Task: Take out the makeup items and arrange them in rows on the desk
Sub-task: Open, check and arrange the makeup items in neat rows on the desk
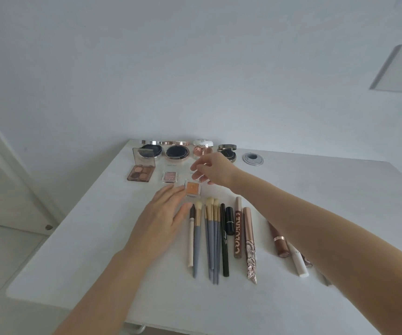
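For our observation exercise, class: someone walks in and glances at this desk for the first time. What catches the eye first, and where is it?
The two hands meet mid-desk: the left hand touches the orange eyeshadow pot, while the right hand pinches its clear lid just above. Nearer the viewer lies a neat row of brushes and pencils, and open round compacts line the far edge of the white desk.

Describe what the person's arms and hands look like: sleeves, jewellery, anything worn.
Both forearms are bare up to the frame edge; no sleeves show. The left hand and right hand wear no gloves, and no rings, bracelets or watch are visible on fingers or wrists. The nails look short and unpainted, though the picture is too soft to be sure.
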